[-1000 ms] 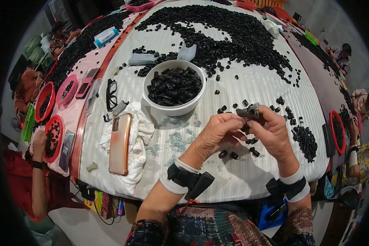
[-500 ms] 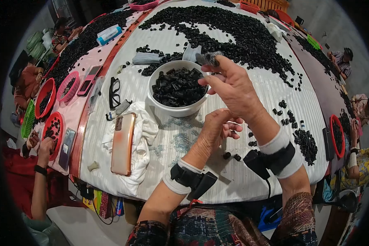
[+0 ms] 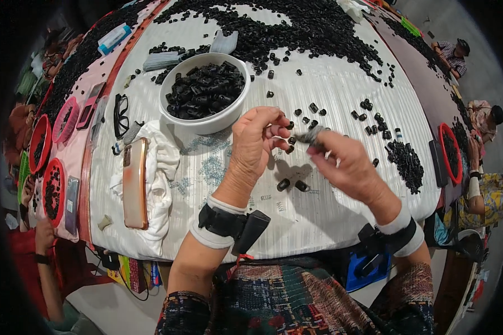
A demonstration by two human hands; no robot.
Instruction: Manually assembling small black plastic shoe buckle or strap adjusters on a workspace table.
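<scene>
My left hand (image 3: 254,142) is raised over the pale table cover, fingers curled around small black plastic parts (image 3: 290,140) that show at its fingertips. Facing it from the right, my right hand (image 3: 346,167) is blurred, its fingers drawn together; a grey fabric sleeve (image 3: 313,134) covers a fingertip. Whatever it pinches is too smeared to name. Beyond my left hand stands a white bucket (image 3: 207,124) heaped with black plastic parts (image 3: 207,92). Two loose black parts (image 3: 293,185) lie on the cover below my hands.
A phone (image 3: 135,184) rests on a white cloth (image 3: 159,192) at left, near black glasses (image 3: 121,116). A large spread of black parts (image 3: 318,36) fills the far table, and a smaller pile (image 3: 405,164) lies right. Co-workers sit along both sides beside red baskets (image 3: 451,153).
My right hand has come down from beside the bucket rim, moving right and nearer. My left hand has risen and shifted left. The whole view has shifted, with the bucket now further left and higher.
</scene>
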